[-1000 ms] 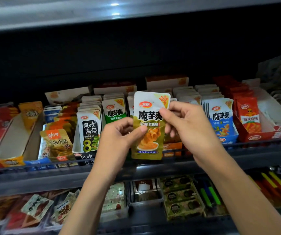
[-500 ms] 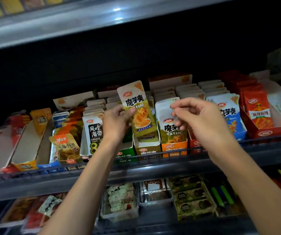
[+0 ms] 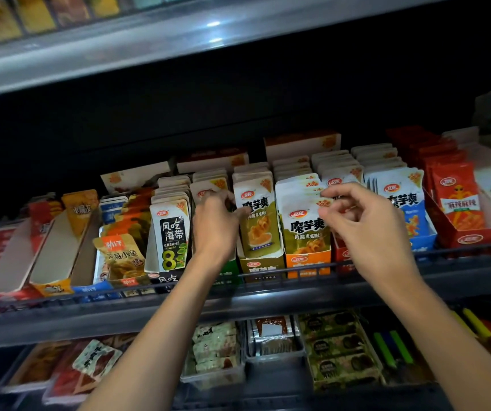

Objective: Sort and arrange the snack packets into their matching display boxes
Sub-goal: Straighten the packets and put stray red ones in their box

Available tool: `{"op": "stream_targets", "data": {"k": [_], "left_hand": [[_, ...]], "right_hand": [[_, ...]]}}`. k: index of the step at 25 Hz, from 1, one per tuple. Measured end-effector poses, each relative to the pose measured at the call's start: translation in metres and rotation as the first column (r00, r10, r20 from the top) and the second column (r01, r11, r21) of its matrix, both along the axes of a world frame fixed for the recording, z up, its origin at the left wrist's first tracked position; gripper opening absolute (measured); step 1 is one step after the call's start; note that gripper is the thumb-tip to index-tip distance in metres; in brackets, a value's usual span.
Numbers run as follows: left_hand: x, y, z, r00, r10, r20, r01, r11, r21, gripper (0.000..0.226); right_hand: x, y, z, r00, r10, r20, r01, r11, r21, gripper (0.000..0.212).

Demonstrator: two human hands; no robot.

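Touches the olive packet [image 3: 257, 229] in its brown box [image 3: 260, 266] with the left grip [image 3: 214, 225]; cannot tell if pinching. Holds the right grip [image 3: 366, 229] loose and empty by the orange box [image 3: 308, 262].

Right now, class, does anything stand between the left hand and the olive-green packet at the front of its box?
Nothing visible does. The left hand is right at the left edge of the olive-green packet, which stands upright in the olive box.

I'm seeing a shop: stacked dark shelves [image 3: 268, 305] with a wire rail [image 3: 458, 246] in front, crammed with open display boxes [image 3: 308, 264] of branded snack packets [image 3: 257, 223].
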State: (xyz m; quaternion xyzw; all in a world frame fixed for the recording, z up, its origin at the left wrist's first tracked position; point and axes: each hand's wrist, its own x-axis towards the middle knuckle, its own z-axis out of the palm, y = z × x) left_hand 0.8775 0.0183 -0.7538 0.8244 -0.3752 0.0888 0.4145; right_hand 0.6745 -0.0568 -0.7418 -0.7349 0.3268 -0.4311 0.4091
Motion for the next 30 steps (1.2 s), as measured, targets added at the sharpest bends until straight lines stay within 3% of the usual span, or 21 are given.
{"op": "stream_targets", "data": {"k": [7,10,12,15,17,19,22,27,30], "left_hand": [[0.015,-0.009,-0.003,0.988,0.061,0.143,-0.069,0.996,0.053,0.034],[0.009,-0.009,-0.002,0.965,0.108,0.241,-0.135,0.986,0.102,0.041],[-0.002,-0.003,0.0,0.964,0.137,0.229,-0.154,0.987,0.055,0.045],[-0.033,0.01,-0.001,0.977,-0.017,0.211,0.037,0.995,-0.089,0.03],[-0.058,0.017,-0.004,0.973,-0.212,0.089,0.221,0.97,-0.101,0.022],[-0.07,0.02,-0.008,0.947,-0.317,-0.051,0.309,0.943,-0.121,0.024],[-0.077,0.019,-0.008,0.935,-0.313,-0.169,0.271,0.934,-0.231,0.023],[-0.089,0.032,0.01,0.924,-0.362,-0.123,0.309,0.898,-0.313,0.009],[-0.099,0.049,0.033,0.792,-0.577,-0.197,0.446,0.768,-0.46,0.015]], "right_hand": [[0.003,-0.001,-0.003,0.999,-0.034,-0.007,0.034,0.999,0.006,0.017],[0.004,-0.003,-0.005,0.997,-0.044,-0.062,0.045,0.999,0.011,0.008],[0.004,-0.004,-0.007,0.992,-0.035,-0.118,0.036,0.999,0.008,0.01],[0.003,-0.008,-0.012,0.979,-0.033,-0.199,0.03,0.999,-0.018,0.016],[0.003,-0.012,-0.015,0.977,-0.028,-0.211,0.023,0.999,-0.028,0.015],[0.004,-0.013,-0.017,0.99,-0.02,-0.142,0.021,1.0,0.006,0.012],[0.002,-0.01,-0.011,0.998,-0.016,0.066,0.012,0.998,0.058,0.011],[-0.009,0.009,0.026,0.905,0.076,0.418,-0.107,0.993,0.052,0.013],[-0.014,0.022,0.044,0.866,0.164,0.472,-0.216,0.975,0.059,0.016]]}}
